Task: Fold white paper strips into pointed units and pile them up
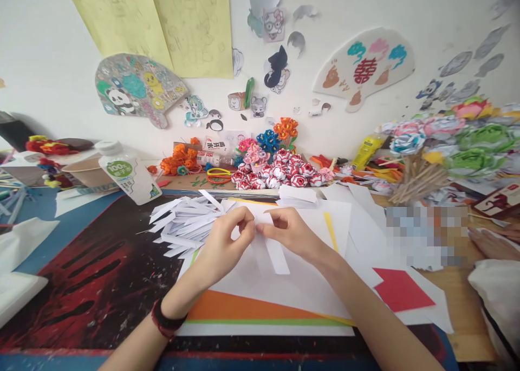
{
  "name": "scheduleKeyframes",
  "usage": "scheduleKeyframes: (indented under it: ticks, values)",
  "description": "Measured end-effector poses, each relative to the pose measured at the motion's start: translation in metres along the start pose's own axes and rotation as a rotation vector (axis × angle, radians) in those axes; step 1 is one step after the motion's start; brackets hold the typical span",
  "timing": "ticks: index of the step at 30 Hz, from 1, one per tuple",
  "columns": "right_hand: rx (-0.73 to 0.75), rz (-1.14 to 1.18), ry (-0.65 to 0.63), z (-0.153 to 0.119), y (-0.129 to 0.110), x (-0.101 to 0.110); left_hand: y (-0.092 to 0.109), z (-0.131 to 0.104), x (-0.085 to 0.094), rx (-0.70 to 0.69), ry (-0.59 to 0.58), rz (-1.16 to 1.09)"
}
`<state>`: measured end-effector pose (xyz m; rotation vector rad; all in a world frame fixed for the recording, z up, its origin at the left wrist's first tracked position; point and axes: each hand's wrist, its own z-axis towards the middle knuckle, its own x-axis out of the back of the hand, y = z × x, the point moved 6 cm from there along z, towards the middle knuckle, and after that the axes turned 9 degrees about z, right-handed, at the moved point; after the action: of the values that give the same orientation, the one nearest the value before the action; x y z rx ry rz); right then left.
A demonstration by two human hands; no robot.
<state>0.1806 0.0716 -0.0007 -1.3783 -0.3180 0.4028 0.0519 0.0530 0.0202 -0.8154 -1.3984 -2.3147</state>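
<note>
Both of my hands meet over a stack of paper sheets (314,284). A white paper strip (278,254) hangs down between them, its top end pinched by the thumb and fingers of my right hand (290,230). The fingertips of my left hand (229,235) close on the same strip's upper end from the other side. Just past my left hand lies a heap of cut white paper strips (182,222). A smaller stack of white paper pieces (298,194) rests beyond my right hand.
A plastic bottle (129,175) stands tilted at the back left. Red-and-white paper flowers (280,171) crowd the wall side. A red paper piece (403,290) and a yellow strip (331,231) lie right. Another person's hand (493,246) shows at the right edge.
</note>
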Motion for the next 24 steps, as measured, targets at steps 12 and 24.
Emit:
scheduleKeyframes:
  ticks: [12,24]
  values:
    - [0.128,-0.065,0.078,-0.0004,-0.0043,0.0002,-0.0061,0.0026,-0.0004,0.037,-0.036,-0.053]
    - [0.165,-0.107,0.159,-0.0015,-0.0064,0.0025,-0.0033,0.0048,0.0018,0.055,-0.074,-0.018]
